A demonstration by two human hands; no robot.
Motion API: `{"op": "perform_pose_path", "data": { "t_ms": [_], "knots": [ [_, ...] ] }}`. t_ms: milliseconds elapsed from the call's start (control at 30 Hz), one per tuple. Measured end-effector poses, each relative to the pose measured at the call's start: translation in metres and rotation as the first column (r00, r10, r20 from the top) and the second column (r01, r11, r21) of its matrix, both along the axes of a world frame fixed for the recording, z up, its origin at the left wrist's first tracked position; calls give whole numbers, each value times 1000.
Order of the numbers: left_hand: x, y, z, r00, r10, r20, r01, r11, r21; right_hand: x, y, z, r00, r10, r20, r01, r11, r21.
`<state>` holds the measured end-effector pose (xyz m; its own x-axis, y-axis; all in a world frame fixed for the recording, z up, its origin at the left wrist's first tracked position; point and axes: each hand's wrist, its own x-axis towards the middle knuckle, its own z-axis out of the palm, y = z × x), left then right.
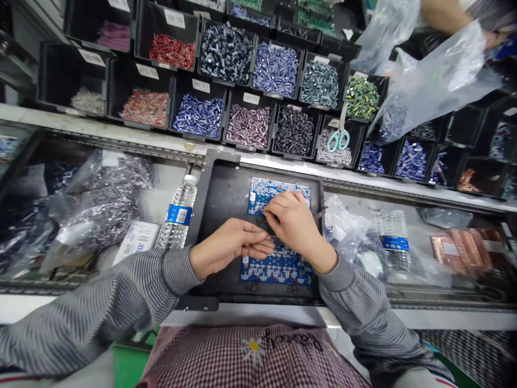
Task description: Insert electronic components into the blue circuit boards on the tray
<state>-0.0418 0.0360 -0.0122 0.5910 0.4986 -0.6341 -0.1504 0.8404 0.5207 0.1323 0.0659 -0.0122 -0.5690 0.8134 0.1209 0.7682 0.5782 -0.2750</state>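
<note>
Two blue circuit boards lie in a black tray (224,199). The upper circuit board (258,186) sits under my right hand (293,218), whose thumb and fingers are pinched together at the board's lower left edge; what they hold, if anything, is too small to see. Over the gap between the boards is my left hand (232,245), palm turned partly up, thumb closed against the index finger. A tiny reddish part (267,236) shows at those fingertips. Below both hands lies the lower circuit board (274,272), partly covered by them.
Behind the tray stand rows of black bins with small components, such as a bin of blue capacitors (197,116). Scissors (339,137) hang over one bin. Water bottles (177,213) and bagged parts (109,199) flank the tray. Another person's arm (448,16) reaches in near plastic bags (440,70).
</note>
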Motion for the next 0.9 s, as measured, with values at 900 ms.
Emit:
{"op": "perform_pose_path", "data": {
  "t_ms": [900],
  "knots": [
    [23, 8, 9, 996, -71, -52, 69, 996, -52, 67, 7, 9, 999, 30, -33, -38, 968, -249]
  ]
}}
